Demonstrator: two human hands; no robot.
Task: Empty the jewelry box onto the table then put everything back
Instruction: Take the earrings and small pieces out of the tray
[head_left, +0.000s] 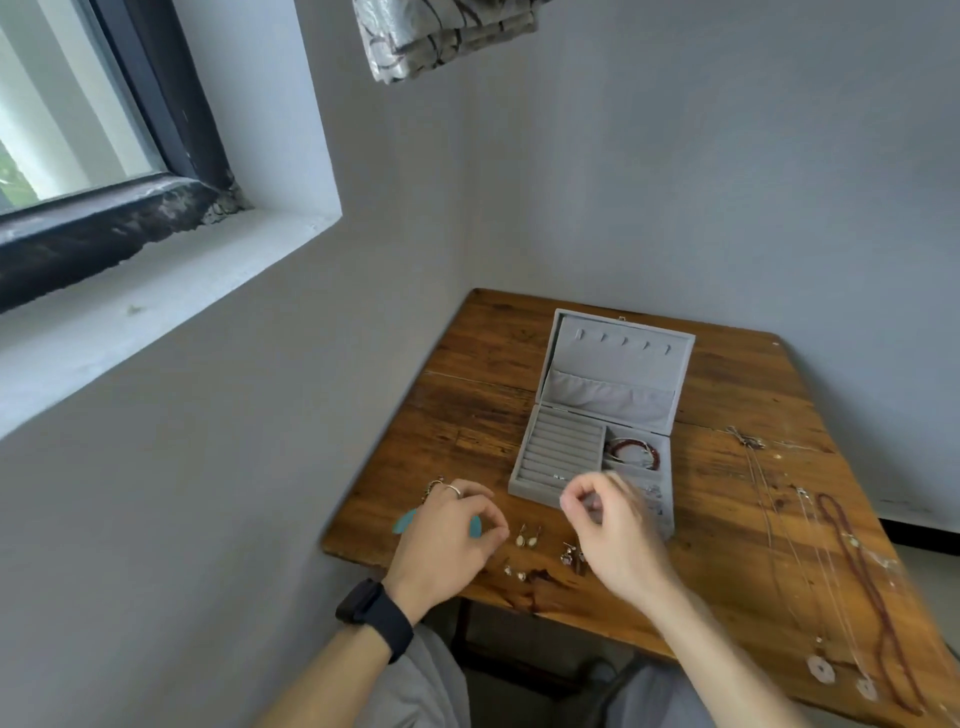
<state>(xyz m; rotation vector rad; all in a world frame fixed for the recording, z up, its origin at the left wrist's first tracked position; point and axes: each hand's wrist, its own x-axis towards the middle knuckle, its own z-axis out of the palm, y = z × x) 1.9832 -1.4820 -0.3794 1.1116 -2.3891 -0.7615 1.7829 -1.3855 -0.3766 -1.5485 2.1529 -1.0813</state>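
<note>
Jewelry box (521, 483), grey and velvet-lined, stands open near the middle of a worn wooden table (467, 415), its lid (618, 364) leaning back upright toward the far wall. The table's left edge runs close along the grey wall below a deep window (67, 104). Its near edge sits above the person's knees. Bare wood lies left of the box, behind it, and in a strip between the box and the necklaces on the right.

Inside the box, ring rolls (563, 447) fill the left half. A red bead bracelet (631, 451) lies in the rear right compartment, and small silvery pieces (652, 491) show in the front right one, partly hidden by the right hand.

The right hand (608, 525) hovers over the box's front rim, blurred, thumb and forefinger tips together. Whether they pinch anything I cannot tell. The left hand (447, 535), a black watch (374, 618) on its wrist, is low over the table left of the box. Its fingers are curled with thumb and forefinger close, and what they hold, if anything, is hidden.

A red beaded necklace (862, 582) and thin chains (779, 530) stretch along the right side toward the near right corner, their pendants (821, 670) close to the edge.

Between the hands, near the front edge, lie pale drop earrings (527, 538), a smaller pair (514, 571) and a darker pair (571, 556). Teal earrings (405, 522) peek from under the left hand, and rings (441, 488) lie just beyond its fingers.
</note>
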